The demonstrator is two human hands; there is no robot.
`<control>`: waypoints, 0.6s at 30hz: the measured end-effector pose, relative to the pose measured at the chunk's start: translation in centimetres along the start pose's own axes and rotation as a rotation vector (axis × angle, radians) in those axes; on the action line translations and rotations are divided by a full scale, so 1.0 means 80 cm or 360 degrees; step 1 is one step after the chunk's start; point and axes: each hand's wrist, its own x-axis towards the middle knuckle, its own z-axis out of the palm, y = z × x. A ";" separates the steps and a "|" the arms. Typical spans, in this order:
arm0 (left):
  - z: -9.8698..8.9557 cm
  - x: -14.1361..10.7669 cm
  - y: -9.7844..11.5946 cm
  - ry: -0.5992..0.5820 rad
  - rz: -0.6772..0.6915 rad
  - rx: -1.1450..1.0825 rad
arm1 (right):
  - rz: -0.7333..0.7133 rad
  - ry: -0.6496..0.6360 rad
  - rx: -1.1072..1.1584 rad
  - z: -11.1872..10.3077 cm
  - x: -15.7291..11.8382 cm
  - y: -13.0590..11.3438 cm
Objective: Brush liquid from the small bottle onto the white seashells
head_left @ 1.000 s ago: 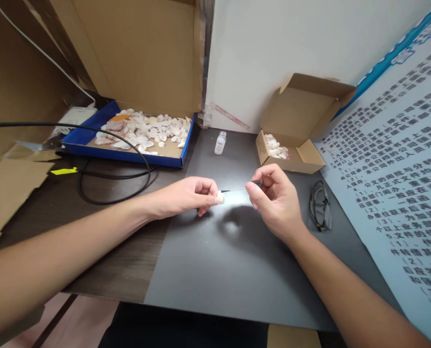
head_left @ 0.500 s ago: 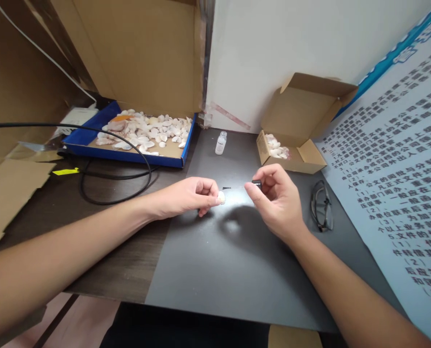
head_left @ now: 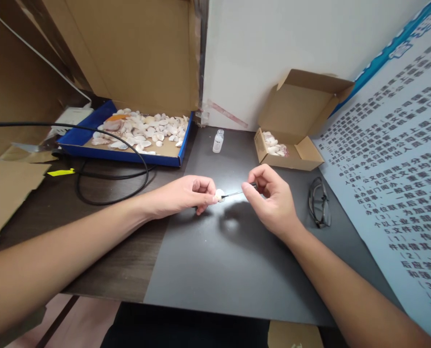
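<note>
Between the fingertips of my left hand (head_left: 195, 193) is a small whitish seashell (head_left: 220, 194). My right hand (head_left: 271, 198) is closed on the black cap of a thin brush (head_left: 234, 193), whose stem points left. The dark tip of the brush meets the shell, or lies just over it. Beyond both hands a small clear glass bottle (head_left: 218, 141) stands upright without a cap, with a pale label or contents.
A blue-rimmed tray (head_left: 181, 157) of many shells stands at the back left, with a black cable (head_left: 143, 154) looping before it. At the back right is an open cardboard box (head_left: 311, 154) holding shells. Glasses (head_left: 319, 203) lie right of my right hand.
The brush has swung so its dark tip, earlier apart from the shell, now reaches it. My left hand keeps hold of the shell. The whole view has shifted slightly.
</note>
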 end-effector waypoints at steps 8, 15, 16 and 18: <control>-0.002 0.002 -0.006 0.0015 0.0030 -0.0045 | 0.0041 -0.0030 0.0115 -0.001 -0.001 -0.001; -0.001 0.001 -0.005 0.0034 0.0024 -0.0113 | 0.0087 0.0012 0.0201 -0.001 0.000 0.000; -0.001 0.001 -0.005 0.0033 0.0029 -0.0121 | 0.0081 -0.0011 0.0240 -0.001 0.000 0.001; -0.001 0.002 -0.004 0.0028 0.0040 -0.0132 | 0.0073 -0.0034 0.0195 0.000 0.000 0.001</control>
